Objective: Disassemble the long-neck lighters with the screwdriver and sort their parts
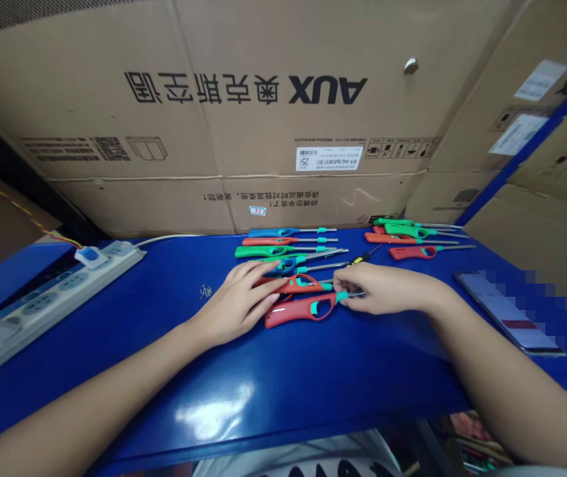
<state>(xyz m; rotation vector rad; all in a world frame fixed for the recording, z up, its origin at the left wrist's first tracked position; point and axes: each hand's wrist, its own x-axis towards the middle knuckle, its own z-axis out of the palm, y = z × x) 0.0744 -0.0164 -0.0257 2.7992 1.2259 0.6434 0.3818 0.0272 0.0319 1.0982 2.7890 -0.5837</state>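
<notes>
Several long-nosed gas lighters lie side by side in a row on the blue tabletop, with metal barrels pointing right. My left hand [236, 298] rests with fingers stretched over the handle ends of the nearer ones, touching an orange-red lighter [303, 285]. Closest to me is a red lighter [291, 311] with a turquoise trigger. The fingers of my right hand [367, 288] are closed around its metal barrel. A blue lighter [288, 266] and a green lighter [258, 252] lie behind. Just beyond my right hand is a black and yellow screwdriver [359, 259], partly hidden.
More lighters, including a red one [412, 252], lie at the back right. A phone [507, 311] is near my right forearm. Small metal bits [206, 291] lie left of my left hand. A power strip [59, 291] runs along the left; a cardboard wall [244, 132] closes the back.
</notes>
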